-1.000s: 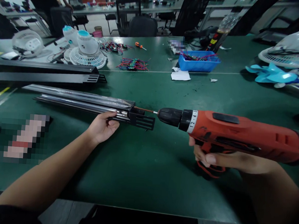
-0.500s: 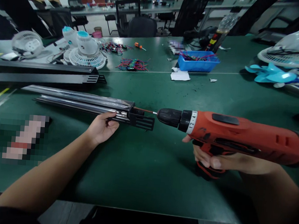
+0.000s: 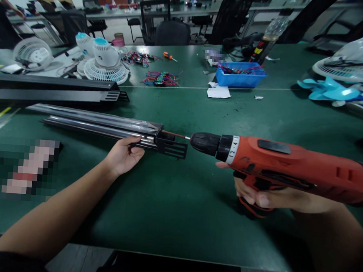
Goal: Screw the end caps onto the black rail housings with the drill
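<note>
My right hand [image 3: 255, 194] grips the handle of an orange and black cordless drill [image 3: 301, 168], its chuck facing left. From the chuck a long thin bit [image 3: 178, 135] reaches into the near end of a long black metal profile [image 3: 106, 128], which carries shiny tubes and clear film. Where the bit's tip meets the profile is hidden. My left hand [image 3: 126, 154] is closed around the profile close to its right end, thumb on top. A slotted black end plate [image 3: 171, 148] sticks out to the right of that hand.
Behind lie more black profiles [image 3: 49, 90], white fan parts [image 3: 104, 60], wire bundles [image 3: 161, 78], an orange screwdriver [image 3: 168, 55] and a blue bin [image 3: 241, 75] of wires. Turquoise fan blades [image 3: 328, 89] lie at the right. A blurred-out flat object [image 3: 33, 166] rests at the left.
The drill's rear has dipped very slightly, and my right index finger sits a little further left. My left hand and the profile look unmoved. At the far left, a person's arm has come into view.
</note>
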`<state>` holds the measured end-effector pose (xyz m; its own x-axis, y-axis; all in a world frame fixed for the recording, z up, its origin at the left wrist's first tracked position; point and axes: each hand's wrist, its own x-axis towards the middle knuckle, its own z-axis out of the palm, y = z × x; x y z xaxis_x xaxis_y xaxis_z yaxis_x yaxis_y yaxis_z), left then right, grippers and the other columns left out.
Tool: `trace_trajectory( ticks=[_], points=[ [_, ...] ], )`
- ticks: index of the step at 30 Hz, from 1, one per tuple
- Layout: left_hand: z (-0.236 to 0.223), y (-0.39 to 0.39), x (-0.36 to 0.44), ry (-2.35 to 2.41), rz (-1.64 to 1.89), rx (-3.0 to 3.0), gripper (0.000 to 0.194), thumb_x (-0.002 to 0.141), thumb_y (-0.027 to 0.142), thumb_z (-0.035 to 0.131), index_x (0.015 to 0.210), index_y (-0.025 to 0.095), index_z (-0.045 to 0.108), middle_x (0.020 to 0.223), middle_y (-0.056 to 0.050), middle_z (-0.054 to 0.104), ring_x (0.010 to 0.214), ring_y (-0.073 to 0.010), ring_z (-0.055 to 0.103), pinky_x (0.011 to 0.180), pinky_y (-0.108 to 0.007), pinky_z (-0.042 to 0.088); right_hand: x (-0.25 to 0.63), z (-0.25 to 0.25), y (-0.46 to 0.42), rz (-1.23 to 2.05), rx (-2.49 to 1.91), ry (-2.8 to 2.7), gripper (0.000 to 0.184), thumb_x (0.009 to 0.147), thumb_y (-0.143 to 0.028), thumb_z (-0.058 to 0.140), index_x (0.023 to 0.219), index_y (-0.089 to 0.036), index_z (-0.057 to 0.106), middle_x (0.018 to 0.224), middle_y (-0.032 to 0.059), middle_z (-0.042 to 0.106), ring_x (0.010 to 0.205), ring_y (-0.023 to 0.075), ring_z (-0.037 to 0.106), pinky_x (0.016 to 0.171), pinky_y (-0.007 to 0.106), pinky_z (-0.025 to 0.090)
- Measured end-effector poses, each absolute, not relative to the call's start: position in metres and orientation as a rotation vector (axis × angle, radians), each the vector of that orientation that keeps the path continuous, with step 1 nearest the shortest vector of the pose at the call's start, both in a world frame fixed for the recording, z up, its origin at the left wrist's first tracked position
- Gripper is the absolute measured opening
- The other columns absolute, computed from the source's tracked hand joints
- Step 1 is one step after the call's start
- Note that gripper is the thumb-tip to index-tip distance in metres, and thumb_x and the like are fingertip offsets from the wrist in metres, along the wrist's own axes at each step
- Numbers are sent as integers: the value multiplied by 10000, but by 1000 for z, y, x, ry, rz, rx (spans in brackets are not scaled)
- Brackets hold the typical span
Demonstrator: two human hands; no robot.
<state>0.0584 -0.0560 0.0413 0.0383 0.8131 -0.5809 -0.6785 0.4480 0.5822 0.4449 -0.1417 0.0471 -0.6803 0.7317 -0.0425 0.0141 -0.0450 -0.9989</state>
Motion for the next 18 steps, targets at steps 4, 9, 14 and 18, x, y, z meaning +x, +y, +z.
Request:
trace_trajectory(
  ticks=[4,9,14,18],
  points=[
    [41,-56,59,1018,1152,163,315,928,-62,497,745,195,480,602,54,465,395,-39,375,377,-155,349,441,52,-141,1881,-709,-1640,572,978,-341,837,1508,-300,625,817,-27,640,618,147,623,565,304,602],
    [42,-56,58,1018,1152,188,310,953,-58,479,755,179,505,614,49,488,394,-30,381,379,-149,355,437,58,-140,1849,-764,-1657,414,979,-347,842,1353,-257,691,789,-16,657,618,151,635,575,305,591],
    [42,-57,58,1022,1145,171,328,961,-50,478,742,193,478,596,54,468,393,-36,386,377,-156,357,441,53,-140,1870,-775,-1652,434,966,-412,855,1328,-252,676,767,-15,673,632,165,651,572,299,568],
    [42,-57,59,1006,1151,161,333,953,-58,484,744,199,469,594,57,470,392,-38,384,375,-155,353,441,53,-140,1933,-780,-1593,453,964,-418,856,1327,-232,658,798,-7,674,628,164,650,569,306,565]
  ],
)
